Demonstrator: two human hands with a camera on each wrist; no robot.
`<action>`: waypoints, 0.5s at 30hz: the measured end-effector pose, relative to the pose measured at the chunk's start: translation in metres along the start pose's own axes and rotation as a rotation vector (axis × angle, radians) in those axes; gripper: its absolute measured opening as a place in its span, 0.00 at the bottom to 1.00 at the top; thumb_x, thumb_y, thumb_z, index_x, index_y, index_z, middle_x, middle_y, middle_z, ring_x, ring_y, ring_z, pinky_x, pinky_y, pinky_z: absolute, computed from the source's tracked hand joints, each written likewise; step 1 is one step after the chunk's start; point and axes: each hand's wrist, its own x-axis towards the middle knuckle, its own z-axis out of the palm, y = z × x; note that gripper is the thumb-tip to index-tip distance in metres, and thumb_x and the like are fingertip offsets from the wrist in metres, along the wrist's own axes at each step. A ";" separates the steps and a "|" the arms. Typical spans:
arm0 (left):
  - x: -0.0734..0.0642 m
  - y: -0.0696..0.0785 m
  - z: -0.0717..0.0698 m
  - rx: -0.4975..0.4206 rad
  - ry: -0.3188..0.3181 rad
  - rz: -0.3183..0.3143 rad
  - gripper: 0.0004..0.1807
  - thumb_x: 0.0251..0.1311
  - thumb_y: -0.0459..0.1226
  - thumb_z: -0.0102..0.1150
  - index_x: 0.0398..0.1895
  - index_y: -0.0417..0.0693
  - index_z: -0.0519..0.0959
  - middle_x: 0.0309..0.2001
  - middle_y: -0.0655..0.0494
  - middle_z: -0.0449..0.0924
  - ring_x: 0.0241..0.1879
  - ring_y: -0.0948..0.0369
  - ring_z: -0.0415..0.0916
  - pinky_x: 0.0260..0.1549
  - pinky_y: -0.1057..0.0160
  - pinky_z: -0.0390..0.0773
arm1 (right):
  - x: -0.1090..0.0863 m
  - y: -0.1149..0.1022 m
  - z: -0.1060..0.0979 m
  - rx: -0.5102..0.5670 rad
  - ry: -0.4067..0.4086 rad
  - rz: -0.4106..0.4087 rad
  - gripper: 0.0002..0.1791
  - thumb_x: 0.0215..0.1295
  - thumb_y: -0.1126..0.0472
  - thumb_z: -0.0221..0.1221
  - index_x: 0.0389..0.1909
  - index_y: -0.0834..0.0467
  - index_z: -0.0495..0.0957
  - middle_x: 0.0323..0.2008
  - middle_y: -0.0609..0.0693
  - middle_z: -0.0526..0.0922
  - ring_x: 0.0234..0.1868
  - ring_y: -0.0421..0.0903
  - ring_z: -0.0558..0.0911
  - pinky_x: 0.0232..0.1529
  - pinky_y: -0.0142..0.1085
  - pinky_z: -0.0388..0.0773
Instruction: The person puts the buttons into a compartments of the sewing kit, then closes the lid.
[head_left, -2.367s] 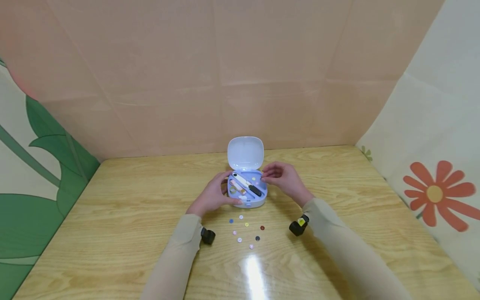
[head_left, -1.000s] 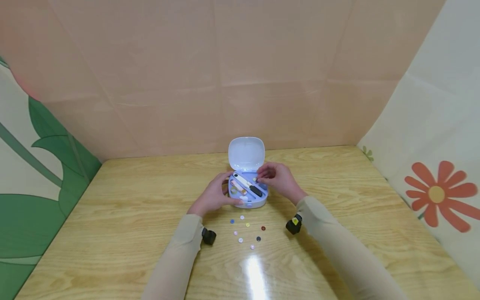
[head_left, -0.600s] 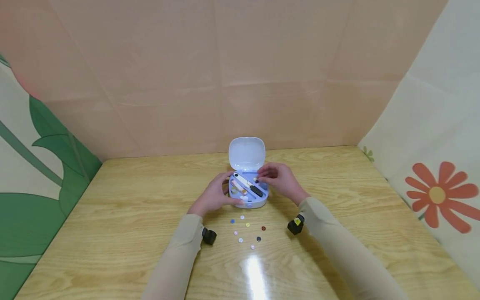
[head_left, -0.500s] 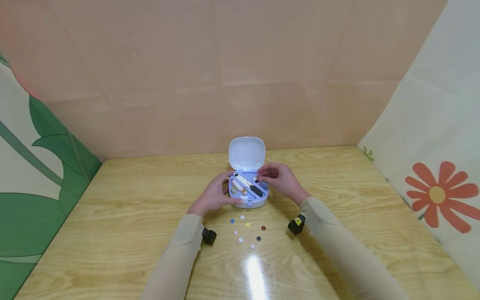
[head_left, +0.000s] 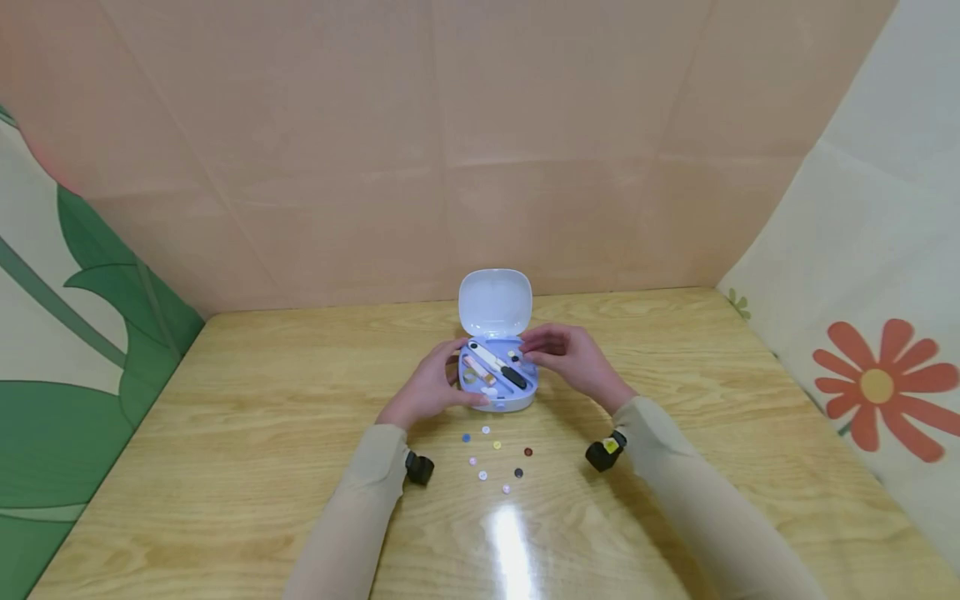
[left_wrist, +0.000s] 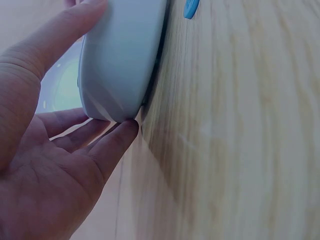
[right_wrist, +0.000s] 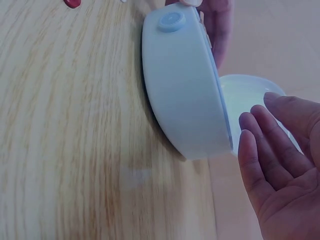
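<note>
A small lilac-and-white storage box [head_left: 512,405] stands on the table, its white lid [head_left: 495,302] raised. My left hand [head_left: 431,387] grips the box at its left side, thumb at the front and fingers round the far corner, as the left wrist view also shows. Inside lie a white tool with a black end [head_left: 513,377], a pinkish strip [head_left: 478,369], a pale button [head_left: 512,354] and a dark button [head_left: 515,359]. Over the right compartment hovers my right hand [head_left: 576,360]. Its fingers [right_wrist: 248,150] look loosely bent in the right wrist view, with nothing between them.
Several loose buttons lie in front of the box, among them a blue button [head_left: 466,437], a yellow button [head_left: 497,445], a red button [head_left: 528,452] and a black button [head_left: 518,472]. A peach backdrop [head_left: 360,208] rises behind the table [head_left: 262,433].
My right hand reached in over the right compartment, then drew back slightly to the right. A dark button now lies beside the pale one there. The left hand has kept its grip.
</note>
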 end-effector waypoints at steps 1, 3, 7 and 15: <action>0.000 0.000 0.000 -0.001 0.000 0.001 0.55 0.39 0.39 0.79 0.72 0.48 0.57 0.65 0.52 0.60 0.61 0.57 0.65 0.56 0.71 0.71 | -0.001 -0.001 -0.001 0.002 -0.003 0.001 0.16 0.62 0.68 0.62 0.50 0.65 0.78 0.44 0.58 0.83 0.46 0.50 0.82 0.50 0.38 0.80; -0.001 0.001 0.000 0.004 -0.001 0.000 0.55 0.39 0.39 0.79 0.72 0.47 0.57 0.65 0.52 0.60 0.62 0.57 0.65 0.56 0.71 0.71 | -0.003 0.000 -0.003 0.015 -0.006 0.002 0.17 0.62 0.67 0.63 0.51 0.65 0.77 0.45 0.58 0.83 0.46 0.50 0.82 0.50 0.37 0.80; -0.001 0.002 0.000 0.011 0.002 -0.001 0.55 0.38 0.40 0.79 0.72 0.47 0.57 0.65 0.52 0.60 0.62 0.57 0.65 0.57 0.71 0.70 | -0.007 -0.002 -0.007 0.047 -0.013 0.010 0.19 0.61 0.64 0.64 0.53 0.66 0.76 0.46 0.59 0.82 0.47 0.50 0.81 0.51 0.36 0.79; -0.001 0.002 0.000 0.000 0.006 -0.016 0.54 0.39 0.39 0.79 0.71 0.49 0.58 0.64 0.54 0.61 0.61 0.58 0.66 0.56 0.71 0.72 | -0.016 -0.006 -0.013 0.081 -0.052 0.028 0.22 0.61 0.62 0.65 0.55 0.65 0.74 0.47 0.58 0.81 0.48 0.49 0.81 0.52 0.37 0.79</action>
